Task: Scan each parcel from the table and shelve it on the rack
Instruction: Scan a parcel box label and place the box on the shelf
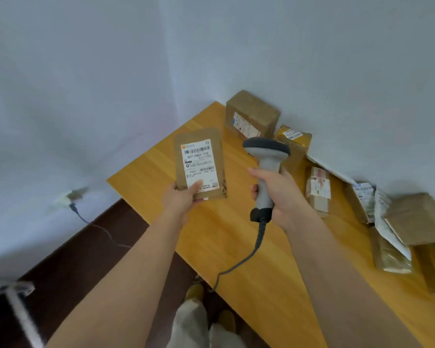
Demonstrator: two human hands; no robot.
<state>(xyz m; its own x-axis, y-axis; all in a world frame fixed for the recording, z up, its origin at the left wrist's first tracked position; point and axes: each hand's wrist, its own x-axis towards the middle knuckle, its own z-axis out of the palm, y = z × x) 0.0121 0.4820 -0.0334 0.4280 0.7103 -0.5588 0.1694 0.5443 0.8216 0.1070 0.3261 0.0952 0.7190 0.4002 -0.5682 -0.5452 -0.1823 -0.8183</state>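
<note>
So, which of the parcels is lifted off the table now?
The flat brown parcel with the white label reading 507-P802, held up in the left hand. The other parcels lie on the table by the wall.

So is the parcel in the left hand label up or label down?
Label up: the flat brown parcel shows its white barcode label to the camera, pinched at its lower edge by the left hand.

both forearms outstretched, left grip (183, 197) pinching a flat parcel (199, 163), right grip (276, 189) around a scanner handle (265, 177)
</note>
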